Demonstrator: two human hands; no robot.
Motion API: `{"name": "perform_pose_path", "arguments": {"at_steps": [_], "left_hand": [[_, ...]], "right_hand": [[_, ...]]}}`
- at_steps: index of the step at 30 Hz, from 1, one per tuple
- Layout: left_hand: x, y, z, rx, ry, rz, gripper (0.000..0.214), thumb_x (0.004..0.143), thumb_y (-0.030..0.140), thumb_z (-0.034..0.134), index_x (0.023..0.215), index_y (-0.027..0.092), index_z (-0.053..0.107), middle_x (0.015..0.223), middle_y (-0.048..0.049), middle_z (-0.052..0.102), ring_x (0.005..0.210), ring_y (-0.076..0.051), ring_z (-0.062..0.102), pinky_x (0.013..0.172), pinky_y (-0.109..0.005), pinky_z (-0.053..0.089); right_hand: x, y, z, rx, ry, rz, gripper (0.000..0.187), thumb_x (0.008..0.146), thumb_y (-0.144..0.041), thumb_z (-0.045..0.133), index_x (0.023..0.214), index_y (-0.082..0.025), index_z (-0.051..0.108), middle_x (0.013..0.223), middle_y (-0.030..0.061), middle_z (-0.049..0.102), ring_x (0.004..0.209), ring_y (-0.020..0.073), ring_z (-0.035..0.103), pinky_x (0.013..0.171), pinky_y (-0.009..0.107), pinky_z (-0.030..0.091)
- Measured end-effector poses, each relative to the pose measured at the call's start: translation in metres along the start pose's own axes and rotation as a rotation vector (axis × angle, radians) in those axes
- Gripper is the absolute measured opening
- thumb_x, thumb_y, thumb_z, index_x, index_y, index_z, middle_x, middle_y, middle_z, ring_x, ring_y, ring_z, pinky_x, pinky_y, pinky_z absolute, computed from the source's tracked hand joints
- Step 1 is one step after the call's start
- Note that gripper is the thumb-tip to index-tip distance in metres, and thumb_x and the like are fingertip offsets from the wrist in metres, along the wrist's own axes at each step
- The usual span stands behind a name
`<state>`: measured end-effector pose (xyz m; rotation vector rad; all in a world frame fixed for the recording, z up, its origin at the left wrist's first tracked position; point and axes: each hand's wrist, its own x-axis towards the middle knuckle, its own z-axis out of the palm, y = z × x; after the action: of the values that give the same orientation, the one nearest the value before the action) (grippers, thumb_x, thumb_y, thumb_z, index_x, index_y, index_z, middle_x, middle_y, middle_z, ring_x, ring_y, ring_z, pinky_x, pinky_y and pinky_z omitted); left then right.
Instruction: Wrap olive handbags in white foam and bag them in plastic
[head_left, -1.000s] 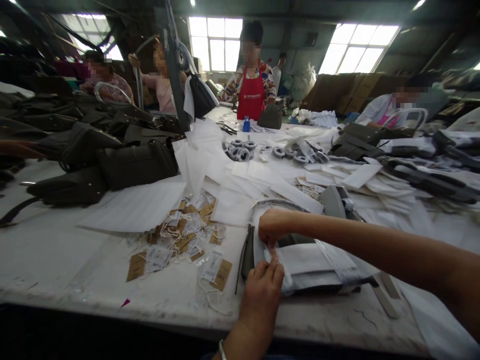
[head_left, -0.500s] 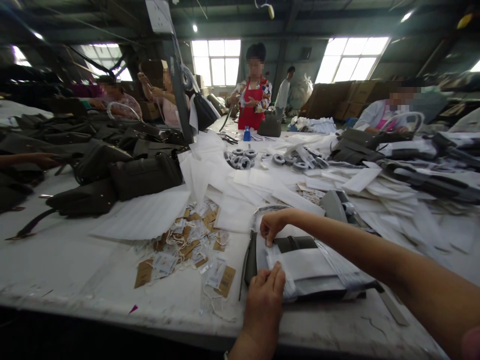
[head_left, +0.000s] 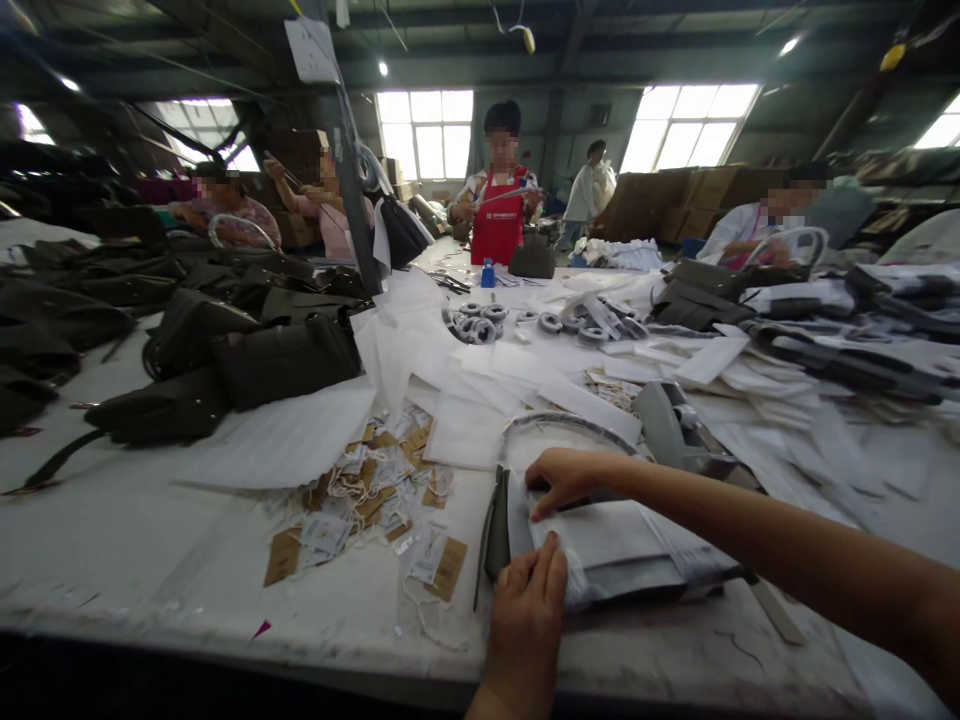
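Observation:
A dark handbag (head_left: pixel 496 530) lies flat near the table's front edge, mostly covered by a white wrapping sheet (head_left: pixel 615 535). My left hand (head_left: pixel 525 610) rests at the near corner of the sheet, fingers curled and pinching its edge. My right hand (head_left: pixel 564 478) reaches across from the right and presses its bent fingers onto the sheet's far left corner. The bag's curved handle (head_left: pixel 559 425) lies on the table just beyond my right hand.
Brown and white hang tags (head_left: pixel 375 490) lie scattered left of the bag. Dark handbags (head_left: pixel 277 355) are piled at left, white sheets (head_left: pixel 465 360) and tape rolls (head_left: pixel 480 320) mid-table, a grey tape dispenser (head_left: pixel 667 425) right. Other people work at the far side.
The view tilted up slightly. My right hand slid down onto the sheet's far corner. My left hand stayed at the near corner, fingers still on the edge.

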<state>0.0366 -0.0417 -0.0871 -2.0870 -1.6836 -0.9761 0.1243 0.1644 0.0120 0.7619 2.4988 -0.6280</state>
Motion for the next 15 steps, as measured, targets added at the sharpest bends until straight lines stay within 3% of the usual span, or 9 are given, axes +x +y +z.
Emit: {"name": "perform_pose_path", "arguments": {"at_steps": [5, 8, 11, 15], "left_hand": [[-0.008, 0.004, -0.003, -0.014, 0.048, 0.023, 0.026, 0.092, 0.007, 0.058, 0.115, 0.018, 0.065, 0.127, -0.0005, 0.07, 0.091, -0.018, 0.067, 0.077, -0.031, 0.058], [-0.01, 0.005, -0.004, -0.014, 0.043, 0.019, 0.026, 0.093, 0.01, 0.059, 0.116, 0.019, 0.065, 0.127, -0.0007, 0.069, 0.093, -0.018, 0.067, 0.079, -0.031, 0.058], [-0.011, 0.006, -0.006, -0.027, -0.015, -0.002, 0.03, 0.09, 0.008, 0.062, 0.118, 0.021, 0.064, 0.127, -0.0015, 0.069, 0.095, -0.018, 0.068, 0.082, -0.032, 0.058], [-0.011, 0.003, -0.007, -0.074, -0.082, -0.013, 0.041, 0.085, 0.0, 0.061, 0.12, 0.021, 0.063, 0.129, -0.0021, 0.068, 0.098, -0.02, 0.068, 0.083, -0.034, 0.059]], "right_hand": [[0.018, 0.008, -0.008, 0.082, -0.241, 0.044, 0.066, 0.056, -0.076, 0.074, 0.082, -0.015, 0.07, 0.069, -0.0014, 0.06, 0.063, 0.016, 0.052, 0.06, 0.028, 0.039], [0.021, 0.014, -0.005, 0.145, -0.303, 0.061, 0.065, 0.052, -0.076, 0.076, 0.076, -0.016, 0.065, 0.065, -0.0038, 0.056, 0.061, 0.014, 0.05, 0.057, 0.027, 0.038], [0.016, 0.018, 0.006, 0.206, -0.264, 0.073, 0.063, 0.055, -0.076, 0.075, 0.074, -0.018, 0.063, 0.063, -0.0053, 0.053, 0.058, 0.0128, 0.047, 0.055, 0.026, 0.037], [0.005, 0.017, 0.019, 0.242, -0.114, 0.067, 0.056, 0.061, -0.071, 0.074, 0.072, -0.017, 0.066, 0.058, -0.0047, 0.053, 0.056, 0.0139, 0.049, 0.055, 0.027, 0.039]]}}
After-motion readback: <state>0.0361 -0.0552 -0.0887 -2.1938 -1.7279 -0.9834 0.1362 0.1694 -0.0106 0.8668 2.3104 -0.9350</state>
